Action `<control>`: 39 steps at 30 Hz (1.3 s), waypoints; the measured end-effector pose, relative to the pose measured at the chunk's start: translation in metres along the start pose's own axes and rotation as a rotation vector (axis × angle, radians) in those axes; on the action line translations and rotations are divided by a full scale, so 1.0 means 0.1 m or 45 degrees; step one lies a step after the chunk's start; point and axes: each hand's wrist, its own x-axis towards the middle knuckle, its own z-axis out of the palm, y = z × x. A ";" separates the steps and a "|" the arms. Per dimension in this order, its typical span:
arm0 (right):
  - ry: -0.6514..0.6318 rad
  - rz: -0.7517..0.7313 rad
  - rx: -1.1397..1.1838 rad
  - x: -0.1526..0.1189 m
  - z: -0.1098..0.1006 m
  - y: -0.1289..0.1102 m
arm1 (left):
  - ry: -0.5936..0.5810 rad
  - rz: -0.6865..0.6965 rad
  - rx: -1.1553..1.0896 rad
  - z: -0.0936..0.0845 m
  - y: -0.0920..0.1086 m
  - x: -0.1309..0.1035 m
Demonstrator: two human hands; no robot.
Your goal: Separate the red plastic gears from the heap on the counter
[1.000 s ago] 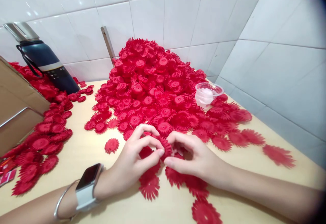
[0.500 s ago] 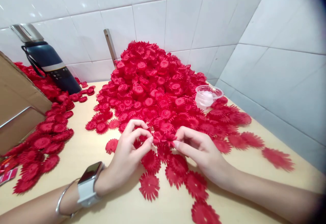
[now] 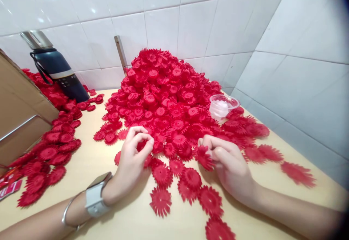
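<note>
A large heap of red fringed flower pieces (image 3: 163, 98) rises in front of me, each piece round with a small centre. My right hand (image 3: 227, 163) pinches one red flower (image 3: 204, 158) by its edge, tilted, just above the table at the heap's front. At the heap's near left side is my left hand (image 3: 136, 151), with thumb and forefinger brought together in a pinch. Whatever those fingertips hold, if anything, is too small to make out. Several loose flowers (image 3: 160, 200) lie flat between my forearms.
A clear plastic cup (image 3: 219, 109) with whitish contents stands at the heap's right. On the left are a dark blue bottle (image 3: 64, 74), a cardboard box (image 3: 24, 105) and more red flowers (image 3: 49, 152). White tiled walls (image 3: 196, 25) bound the table behind and to the right.
My hands have moved apart: the right went rightward with a flower in its fingers, the left slightly leftward. The view has shifted a little.
</note>
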 end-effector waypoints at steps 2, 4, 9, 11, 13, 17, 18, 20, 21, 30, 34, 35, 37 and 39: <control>0.002 -0.011 0.017 0.01 -0.01 0.01 | 0.013 0.006 0.016 0.00 -0.01 0.01; -0.048 0.024 0.014 0.01 0.00 -0.01 | 0.028 0.038 0.033 0.00 -0.01 0.03; -0.145 0.029 -0.142 0.00 0.07 -0.09 | 0.087 0.111 0.009 0.01 0.01 0.00; -0.216 0.042 -0.202 0.00 0.08 -0.12 | 0.034 0.149 0.000 0.01 0.04 -0.04; -0.279 0.048 -0.235 0.00 0.08 -0.13 | -0.069 0.200 0.017 0.01 0.08 -0.08; -0.338 -0.013 -0.353 0.00 0.08 -0.12 | -0.211 0.245 0.056 0.01 0.10 -0.13; -0.356 -0.041 -0.396 0.00 0.08 -0.11 | -0.213 0.241 0.061 0.01 0.10 -0.13; -0.395 -0.110 -0.490 0.00 0.09 -0.11 | -0.225 0.244 0.065 0.02 0.09 -0.13; -0.413 -0.143 -0.537 -0.01 0.09 -0.11 | -0.236 0.251 0.064 0.02 0.09 -0.12; -0.487 -0.214 -0.723 -0.01 0.09 -0.12 | -0.366 0.179 -0.021 0.01 0.10 -0.09; -0.479 -0.211 -0.734 -0.01 0.09 -0.12 | -0.378 0.147 -0.047 0.01 0.10 -0.08; -0.480 -0.208 -0.730 -0.01 0.09 -0.12 | -0.378 0.144 -0.052 0.01 0.10 -0.08; -0.487 -0.205 -0.721 -0.01 0.09 -0.12 | -0.379 0.139 -0.060 0.01 0.09 -0.07; -0.491 -0.193 -0.710 -0.01 0.09 -0.12 | -0.379 0.132 -0.065 0.02 0.09 -0.06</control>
